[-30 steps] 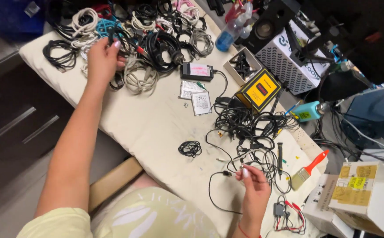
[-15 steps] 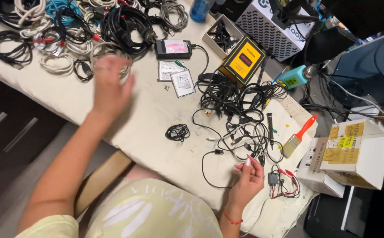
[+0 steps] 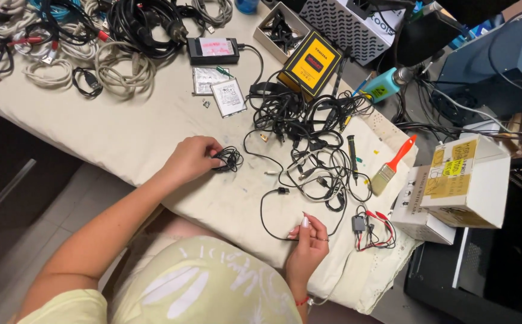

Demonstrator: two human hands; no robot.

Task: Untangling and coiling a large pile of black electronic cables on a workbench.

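My left hand [image 3: 192, 159] closes its fingers on a small coiled black cable [image 3: 229, 159], light and floppy. My right hand [image 3: 306, 240] pinches a thin black wire [image 3: 265, 213]; grip bundles whole.

Small black coiled cable [image 3: 229, 159] lying bunched on the pale bench [image 3: 147, 129], thin black cord [image 3: 268, 221] curving loose across the cloth nearer the front edge.

A long table [image 3: 153, 129] covered in a cream cloth carries many cables. Coiled grey and black cords [image 3: 93, 36] crowd its far left end. A black power adapter [image 3: 214, 50], two small square packets [image 3: 219, 90] and a yellow box [image 3: 310, 63] lie mid-table. A loose tangle of black wires [image 3: 309, 132] spreads right, beside an orange-handled paintbrush [image 3: 394, 165]. A small black wire bundle [image 3: 229, 159] sits near the front edge.
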